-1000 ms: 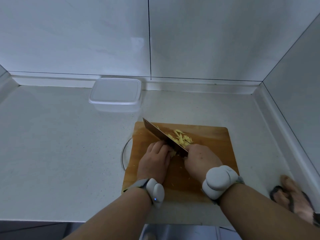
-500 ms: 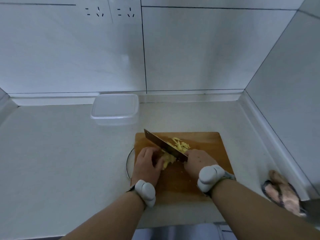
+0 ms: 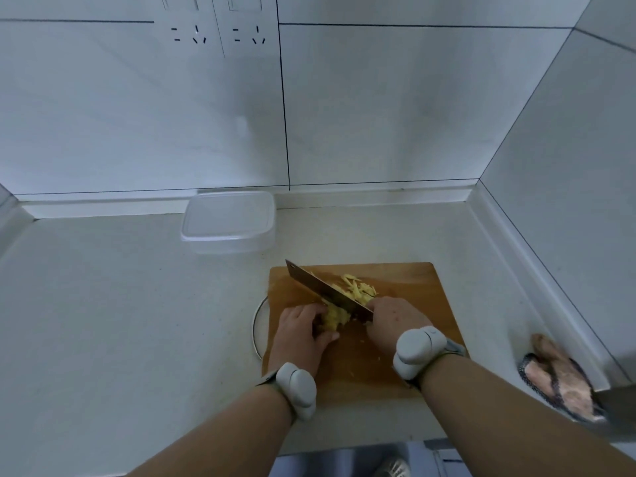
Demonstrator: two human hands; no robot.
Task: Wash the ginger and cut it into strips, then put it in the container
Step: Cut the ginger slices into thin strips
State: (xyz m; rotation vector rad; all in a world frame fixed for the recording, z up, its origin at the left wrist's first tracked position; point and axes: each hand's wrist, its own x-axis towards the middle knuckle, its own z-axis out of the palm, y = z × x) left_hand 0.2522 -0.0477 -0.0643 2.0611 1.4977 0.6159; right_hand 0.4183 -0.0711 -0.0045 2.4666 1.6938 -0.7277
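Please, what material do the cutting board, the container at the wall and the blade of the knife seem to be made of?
The cutting board looks like wood with a smooth finish: warm brown with faint grain. The container seems clear plastic: translucent, softly glossy, with rounded corners. The knife blade is probably steel: dark grey and flat, with a dull sheen. Its handle is hidden in the right hand.

Home kitchen: tiled walls (image 3: 378, 108), countertop (image 3: 120, 304) w/ chopping board (image 3: 413, 287), sink (image 3: 344, 463).

left hand (image 3: 303, 330) pinches ginger (image 3: 334, 316) on board (image 3: 413, 287) | right hand (image 3: 392, 321) grips cleaver (image 3: 323, 290) | container (image 3: 229, 222) far left, by wall
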